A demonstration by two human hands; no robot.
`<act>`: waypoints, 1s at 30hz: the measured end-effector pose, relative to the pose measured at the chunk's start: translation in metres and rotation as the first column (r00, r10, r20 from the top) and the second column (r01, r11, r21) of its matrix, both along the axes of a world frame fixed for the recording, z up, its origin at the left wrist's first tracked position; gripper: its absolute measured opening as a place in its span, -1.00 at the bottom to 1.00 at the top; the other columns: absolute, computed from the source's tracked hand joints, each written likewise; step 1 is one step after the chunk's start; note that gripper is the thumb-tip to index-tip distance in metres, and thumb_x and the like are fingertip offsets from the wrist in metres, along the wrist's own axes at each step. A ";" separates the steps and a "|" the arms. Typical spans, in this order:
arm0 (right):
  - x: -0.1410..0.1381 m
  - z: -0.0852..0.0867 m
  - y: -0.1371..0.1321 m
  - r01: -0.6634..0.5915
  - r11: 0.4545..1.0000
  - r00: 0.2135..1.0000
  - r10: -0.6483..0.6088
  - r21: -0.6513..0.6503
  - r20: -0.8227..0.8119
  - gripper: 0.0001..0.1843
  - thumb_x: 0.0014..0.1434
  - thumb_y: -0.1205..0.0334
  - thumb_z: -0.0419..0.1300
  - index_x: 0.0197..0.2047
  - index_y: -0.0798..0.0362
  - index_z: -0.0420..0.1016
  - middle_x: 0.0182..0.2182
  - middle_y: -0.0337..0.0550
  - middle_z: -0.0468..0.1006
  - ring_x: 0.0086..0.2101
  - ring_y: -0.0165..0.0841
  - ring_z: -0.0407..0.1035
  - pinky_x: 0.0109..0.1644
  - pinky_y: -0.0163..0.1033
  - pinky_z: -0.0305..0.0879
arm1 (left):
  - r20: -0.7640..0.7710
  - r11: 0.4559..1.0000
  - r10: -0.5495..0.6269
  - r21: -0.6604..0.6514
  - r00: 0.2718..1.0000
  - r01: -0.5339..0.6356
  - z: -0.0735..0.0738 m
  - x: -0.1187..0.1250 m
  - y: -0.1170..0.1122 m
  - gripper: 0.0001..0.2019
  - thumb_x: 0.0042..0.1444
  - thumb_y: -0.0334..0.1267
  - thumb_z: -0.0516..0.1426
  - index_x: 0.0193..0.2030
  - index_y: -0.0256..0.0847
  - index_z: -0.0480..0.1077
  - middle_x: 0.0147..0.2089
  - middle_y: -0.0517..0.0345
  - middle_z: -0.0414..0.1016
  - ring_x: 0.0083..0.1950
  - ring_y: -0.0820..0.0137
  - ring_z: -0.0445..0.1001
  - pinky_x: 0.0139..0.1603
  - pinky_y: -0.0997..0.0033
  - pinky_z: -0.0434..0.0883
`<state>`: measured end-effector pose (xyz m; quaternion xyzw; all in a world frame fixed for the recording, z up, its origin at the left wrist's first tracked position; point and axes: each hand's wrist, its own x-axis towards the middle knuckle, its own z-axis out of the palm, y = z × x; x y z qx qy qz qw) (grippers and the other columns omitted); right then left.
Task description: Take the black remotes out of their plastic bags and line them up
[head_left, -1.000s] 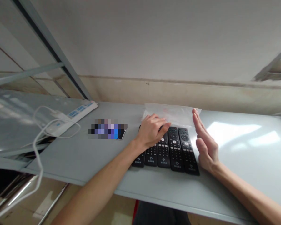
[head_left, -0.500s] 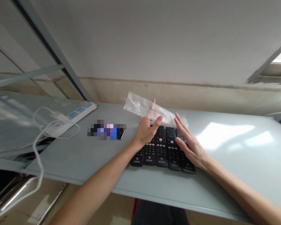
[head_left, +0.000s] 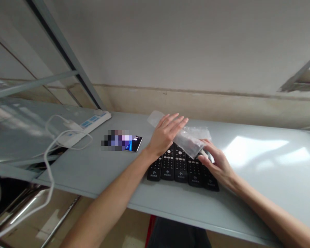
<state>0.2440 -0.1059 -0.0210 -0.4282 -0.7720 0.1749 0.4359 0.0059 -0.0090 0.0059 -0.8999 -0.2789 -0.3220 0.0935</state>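
Note:
Several black remote controls (head_left: 181, 168) lie side by side in a row, partly covered by a clear plastic bag (head_left: 188, 142). My right hand (head_left: 217, 159) pinches the near right part of the bag between thumb and fingers, above the right end of the row. Fingers stretched out, my left hand (head_left: 165, 135) is over the bag's left part and the tops of the left remotes; its palm side is hidden. Whether the left palm touches the bag I cannot tell.
A phone (head_left: 135, 143) with a lit screen rests to the left on the grey table (head_left: 113, 168). Farther left are a white power strip (head_left: 92, 125) and a white cable (head_left: 49, 172). A wall (head_left: 170, 51) runs behind the table, and a metal post (head_left: 59, 51) stands back left.
The right hand has closed on the bag and pulled it nearer, down over the remotes. My left hand has turned palm down with fingers extended over the bag.

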 end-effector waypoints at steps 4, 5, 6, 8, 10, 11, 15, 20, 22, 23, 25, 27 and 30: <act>-0.005 0.003 0.000 0.132 0.990 0.989 -0.135 -0.047 -0.063 -0.70 0.43 -0.07 0.22 -0.07 -0.05 0.64 -0.19 -0.12 0.69 -0.25 -0.23 0.55 -0.16 -0.15 0.51 | -0.095 0.996 -0.030 -0.081 0.995 0.023 -0.008 0.005 0.002 -0.14 0.11 -0.74 -0.05 0.55 -0.13 0.18 0.40 0.06 0.49 0.58 0.18 0.22 0.60 -0.11 0.17; -0.005 0.004 0.000 0.164 0.985 0.982 -0.168 -0.051 -0.088 -0.73 0.42 -0.05 0.24 -0.10 -0.05 0.63 -0.22 -0.14 0.69 -0.28 -0.25 0.54 -0.19 -0.16 0.49 | -0.107 0.995 -0.042 -0.094 0.993 0.032 -0.008 0.006 0.001 -0.12 0.09 -0.74 -0.05 0.56 -0.13 0.16 0.40 0.06 0.49 0.57 0.17 0.22 0.60 -0.12 0.17; -0.006 0.006 0.001 0.194 0.980 0.973 -0.199 -0.052 -0.113 -0.75 0.40 -0.03 0.26 -0.10 -0.05 0.63 -0.23 -0.16 0.70 -0.30 -0.26 0.53 -0.19 -0.16 0.48 | -0.116 0.994 -0.055 -0.102 0.992 0.043 -0.008 0.006 0.000 -0.11 0.10 -0.74 -0.04 0.57 -0.12 0.14 0.41 0.06 0.49 0.57 0.17 0.22 0.60 -0.13 0.18; -0.006 0.008 0.002 0.234 0.971 0.959 -0.240 -0.055 -0.148 -0.77 0.38 0.00 0.28 -0.11 -0.04 0.64 -0.26 -0.18 0.70 -0.31 -0.27 0.52 -0.18 -0.15 0.47 | -0.126 0.992 -0.084 -0.107 0.988 0.070 -0.007 0.008 -0.002 -0.17 0.20 -0.69 -0.02 0.59 -0.10 0.11 0.43 0.05 0.46 0.57 0.17 0.22 0.59 -0.12 0.19; -0.006 0.009 0.003 0.236 0.970 0.959 -0.243 -0.066 -0.148 -0.77 0.38 0.01 0.28 -0.22 -0.04 0.64 -0.35 -0.20 0.66 -0.35 -0.29 0.48 -0.20 -0.15 0.44 | -0.144 0.989 -0.123 -0.098 0.982 0.110 -0.008 0.012 -0.004 -0.35 0.39 -0.53 0.02 0.58 -0.12 0.13 0.45 0.00 0.43 0.57 0.18 0.24 0.59 -0.10 0.21; -0.006 0.009 0.003 0.223 0.972 0.963 -0.231 -0.071 -0.141 -0.73 0.39 0.02 0.28 -0.30 -0.04 0.63 -0.40 -0.21 0.62 -0.37 -0.30 0.45 -0.23 -0.15 0.41 | -0.155 0.988 -0.140 -0.089 0.978 0.128 -0.009 0.014 -0.005 -0.43 0.46 -0.42 0.04 0.56 -0.14 0.16 0.46 -0.03 0.43 0.56 0.17 0.26 0.59 -0.09 0.21; -0.006 0.008 0.001 0.168 0.984 0.978 -0.174 -0.059 -0.113 -0.60 0.41 0.03 0.27 -0.47 -0.03 0.52 -0.49 -0.23 0.52 -0.41 -0.33 0.38 -0.29 -0.16 0.33 | -0.194 0.986 -0.165 -0.053 0.967 0.158 -0.012 0.018 -0.006 -0.60 0.54 -0.27 0.03 0.43 -0.25 0.36 0.43 -0.06 0.46 0.52 0.15 0.32 0.58 -0.06 0.22; -0.008 0.007 -0.004 0.220 0.974 0.971 -0.215 0.042 -0.107 -0.91 0.39 0.15 0.32 -0.20 -0.08 0.59 -0.35 -0.24 0.59 -0.36 -0.32 0.44 -0.22 -0.13 0.42 | -0.178 0.988 -0.149 -0.065 0.973 0.140 -0.007 0.013 -0.008 -0.66 0.50 -0.43 0.01 0.21 -0.14 0.54 0.40 0.05 0.50 0.53 0.16 0.30 0.54 -0.17 0.28; -0.009 0.007 -0.005 0.244 0.965 0.965 -0.233 0.090 -0.124 -0.91 0.37 0.20 0.34 -0.06 -0.11 0.58 -0.27 -0.22 0.60 -0.29 -0.30 0.48 -0.14 -0.10 0.47 | -0.150 0.988 -0.151 -0.059 0.977 0.144 -0.005 0.012 -0.010 -0.67 0.50 -0.43 0.01 0.14 -0.12 0.57 0.38 0.07 0.52 0.52 0.17 0.32 0.51 -0.17 0.30; -0.009 0.008 -0.005 0.249 0.962 0.963 -0.234 0.114 -0.135 -0.85 0.36 0.22 0.35 -0.02 -0.12 0.56 -0.24 -0.20 0.59 -0.25 -0.28 0.49 -0.11 -0.08 0.49 | -0.136 0.987 -0.156 -0.051 0.978 0.151 -0.005 0.012 -0.010 -0.68 0.50 -0.42 0.00 0.10 -0.12 0.58 0.37 0.08 0.54 0.51 0.18 0.34 0.50 -0.14 0.31; -0.009 0.008 -0.005 0.250 0.954 0.964 -0.229 0.164 -0.134 -0.82 0.34 0.24 0.37 0.00 -0.13 0.56 -0.18 -0.17 0.57 -0.18 -0.25 0.49 -0.08 -0.04 0.50 | -0.110 0.986 -0.168 -0.030 0.980 0.166 -0.005 0.012 -0.011 -0.70 0.51 -0.41 0.01 0.04 -0.14 0.58 0.33 0.09 0.57 0.47 0.21 0.37 0.49 -0.05 0.33; -0.009 0.008 -0.003 0.240 0.948 0.970 -0.224 0.207 -0.097 -0.89 0.34 0.26 0.37 -0.08 -0.12 0.59 -0.16 -0.14 0.54 -0.15 -0.23 0.49 -0.08 -0.03 0.50 | -0.085 0.985 -0.175 -0.010 0.981 0.175 -0.007 0.012 -0.010 -0.73 0.52 -0.38 0.02 -0.01 -0.16 0.58 0.29 0.09 0.59 0.44 0.24 0.41 0.48 0.03 0.34; -0.008 0.008 -0.001 0.230 0.944 0.973 -0.225 0.237 -0.049 -0.93 0.35 0.28 0.35 -0.18 -0.10 0.60 -0.18 -0.15 0.52 -0.18 -0.25 0.49 -0.13 -0.05 0.49 | -0.086 0.985 -0.175 -0.010 0.981 0.175 -0.009 0.013 -0.007 -0.77 0.52 -0.33 0.05 -0.01 -0.16 0.56 0.28 0.10 0.60 0.43 0.25 0.41 0.49 0.06 0.32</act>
